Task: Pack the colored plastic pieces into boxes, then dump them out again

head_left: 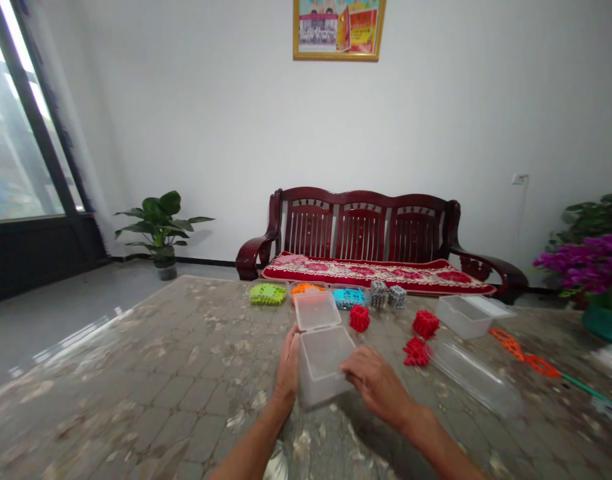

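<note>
Plastic box [327,363] (lid [317,311] open) between hands [376,385]

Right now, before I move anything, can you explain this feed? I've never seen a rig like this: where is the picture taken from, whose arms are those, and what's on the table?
There is no machine here. This single picture comes from a camera worn on a person's head, looking forward and down, so the arms at the bottom are that person's own. Their left hand and right hand hold a clear plastic box with its lid standing open. On the table ahead lie red interlocking pieces, grey cubes, green pieces, orange pieces and blue pieces. To the right sit a second clear box and a clear lid.
</note>
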`<action>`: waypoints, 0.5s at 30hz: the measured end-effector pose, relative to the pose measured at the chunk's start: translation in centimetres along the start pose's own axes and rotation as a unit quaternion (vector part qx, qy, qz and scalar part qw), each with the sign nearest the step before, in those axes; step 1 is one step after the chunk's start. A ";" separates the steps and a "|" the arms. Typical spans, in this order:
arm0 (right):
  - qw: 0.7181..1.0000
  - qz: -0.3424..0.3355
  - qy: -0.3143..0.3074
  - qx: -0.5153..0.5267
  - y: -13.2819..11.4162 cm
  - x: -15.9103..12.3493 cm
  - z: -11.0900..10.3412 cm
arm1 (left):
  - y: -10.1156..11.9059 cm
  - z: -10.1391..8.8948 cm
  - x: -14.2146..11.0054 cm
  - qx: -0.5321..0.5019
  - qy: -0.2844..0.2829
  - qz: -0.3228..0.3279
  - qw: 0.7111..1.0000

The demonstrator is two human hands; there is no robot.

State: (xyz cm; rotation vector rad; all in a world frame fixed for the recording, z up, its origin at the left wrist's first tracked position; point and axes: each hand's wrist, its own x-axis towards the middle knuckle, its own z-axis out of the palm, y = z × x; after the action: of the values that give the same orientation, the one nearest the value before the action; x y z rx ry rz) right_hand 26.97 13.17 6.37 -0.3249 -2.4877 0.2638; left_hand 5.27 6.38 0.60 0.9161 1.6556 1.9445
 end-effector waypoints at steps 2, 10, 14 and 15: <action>0.999 -0.017 -0.006 0.030 -0.2 0.6 1.5 | 0.8 -0.8 0.1 -0.015 -0.003 -0.010 1.000; 0.993 -0.035 0.064 0.096 0.2 0.3 5.0 | 2.0 -1.9 0.6 -0.034 0.027 -0.041 0.998; 0.982 0.040 0.169 0.078 2.0 -0.9 5.7 | 1.9 -1.6 1.4 -0.038 0.043 -0.045 0.997; 0.976 0.073 0.193 0.065 2.7 -1.1 5.8 | 1.8 -1.6 1.7 -0.039 0.046 -0.047 0.997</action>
State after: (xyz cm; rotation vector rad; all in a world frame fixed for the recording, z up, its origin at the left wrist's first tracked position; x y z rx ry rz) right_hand 24.86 14.80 0.45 -0.4587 -2.0570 0.3827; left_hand 3.17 6.09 2.60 0.7172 1.6290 1.9985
